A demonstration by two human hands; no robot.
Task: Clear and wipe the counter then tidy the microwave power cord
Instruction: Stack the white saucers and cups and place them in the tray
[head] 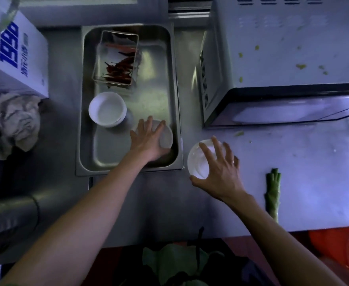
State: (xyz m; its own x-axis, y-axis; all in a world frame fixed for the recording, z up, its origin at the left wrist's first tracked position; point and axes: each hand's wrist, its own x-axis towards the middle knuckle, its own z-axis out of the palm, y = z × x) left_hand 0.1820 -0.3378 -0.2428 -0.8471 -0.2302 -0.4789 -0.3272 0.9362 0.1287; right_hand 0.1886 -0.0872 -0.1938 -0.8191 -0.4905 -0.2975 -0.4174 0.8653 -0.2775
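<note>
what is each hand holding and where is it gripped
Right hand grips a white bowl by its rim from above. Left hand grips another bowl inside the steel pan.

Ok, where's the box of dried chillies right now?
In the head view, the clear box of dried chillies sits at the far end of the steel tray, beyond the white bowl, left of the microwave.
</note>
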